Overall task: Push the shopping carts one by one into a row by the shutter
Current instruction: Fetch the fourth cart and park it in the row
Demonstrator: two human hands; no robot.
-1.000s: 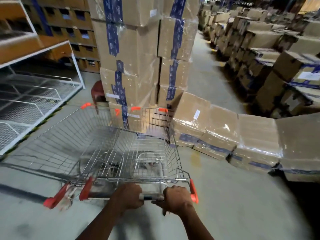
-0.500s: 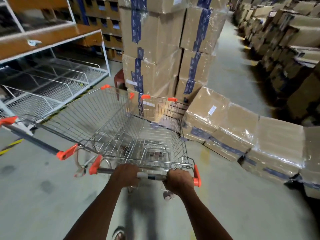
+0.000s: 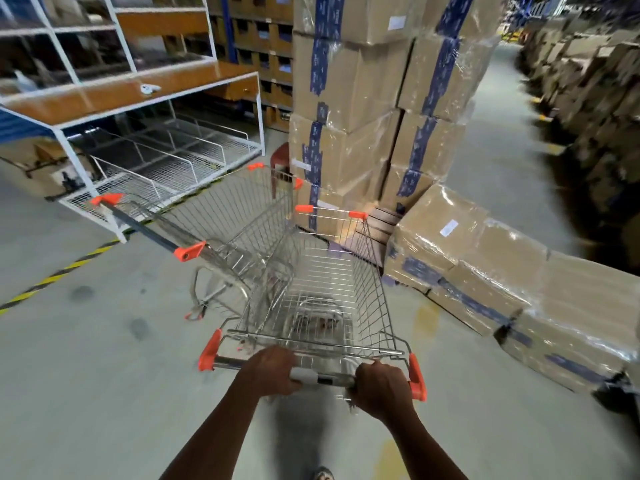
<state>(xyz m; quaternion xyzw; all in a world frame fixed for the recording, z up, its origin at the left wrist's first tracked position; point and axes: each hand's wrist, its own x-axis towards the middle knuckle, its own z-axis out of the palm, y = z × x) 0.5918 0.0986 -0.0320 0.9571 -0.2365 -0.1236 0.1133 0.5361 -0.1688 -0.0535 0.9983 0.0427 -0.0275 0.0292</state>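
A silver wire shopping cart (image 3: 332, 282) with orange corner caps stands right in front of me, empty. My left hand (image 3: 272, 372) grips its handle bar left of centre, and my right hand (image 3: 382, 389) grips the bar near the right orange end. A second cart (image 3: 221, 220) stands to the left and slightly ahead, angled, with its dark handle (image 3: 145, 230) pointing left. The two baskets touch or overlap along their sides. No shutter shows in this view.
A tall stack of wrapped cardboard boxes (image 3: 374, 98) rises just beyond the carts. Lower wrapped boxes (image 3: 502, 271) line the right side. A white shelving rack (image 3: 138, 133) with wire bins stands at left, with yellow-black floor tape (image 3: 59, 275) nearby. An aisle (image 3: 498, 150) runs away at right.
The cart I hold has rolled back from the box stack and turned right. The second cart has come into fuller view on the left, its handle swinging away from mine.
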